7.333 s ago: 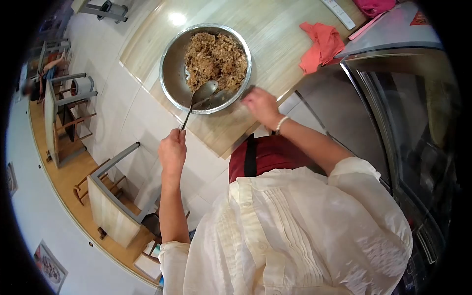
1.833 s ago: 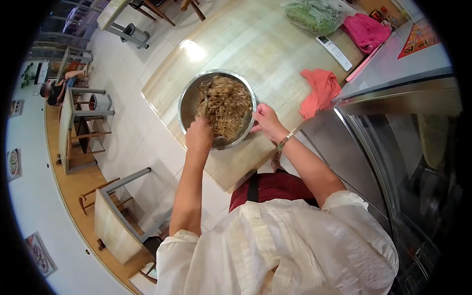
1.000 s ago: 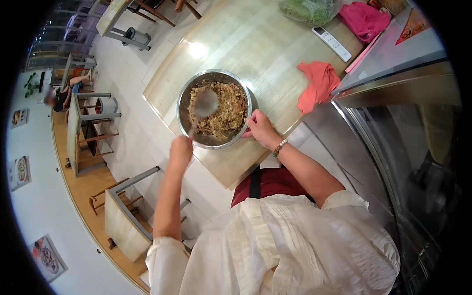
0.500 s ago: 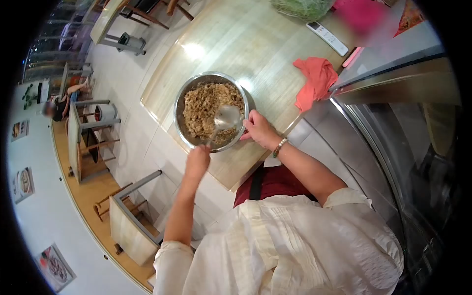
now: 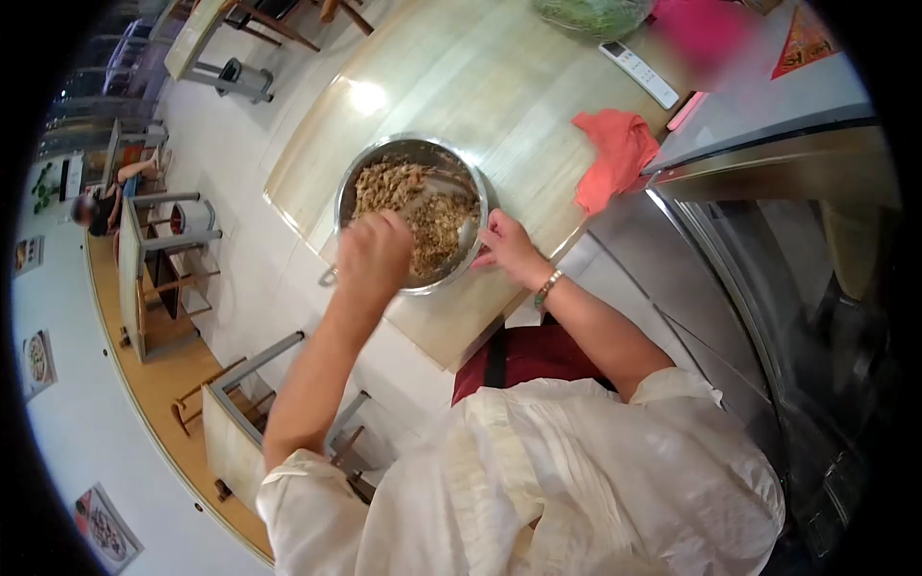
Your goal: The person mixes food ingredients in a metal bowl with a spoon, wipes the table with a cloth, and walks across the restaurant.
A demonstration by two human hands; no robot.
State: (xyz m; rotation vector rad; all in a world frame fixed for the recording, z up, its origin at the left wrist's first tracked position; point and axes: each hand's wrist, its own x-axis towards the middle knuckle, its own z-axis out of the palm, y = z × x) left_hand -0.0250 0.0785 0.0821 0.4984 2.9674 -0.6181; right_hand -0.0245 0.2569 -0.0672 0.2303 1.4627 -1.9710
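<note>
A round steel mixing bowl (image 5: 423,150) sits near the table's corner, holding a brown, crumbly minced mixture (image 5: 444,226). My left hand (image 5: 375,254) is closed around the handle of a large metal spoon (image 5: 468,234), above the bowl's near left side. The handle's hooked end sticks out to the left of the fist. The spoon's head lies in the mixture by the right wall, partly hidden. With thumb and fingers, my right hand (image 5: 507,250) grips the bowl's right rim; a beaded bracelet is on that wrist.
The pale wooden table (image 5: 490,86) carries an orange-red cloth (image 5: 615,158), a white remote control (image 5: 639,74) and a plastic bag with something green (image 5: 595,14). A glass-and-metal cabinet (image 5: 788,250) stands at right. Other tables and a seated person (image 5: 106,211) are at left.
My left hand has moved up and inward over the bowl. The spoon's head has shifted right and lower into the mixture. My right hand stays on the rim.
</note>
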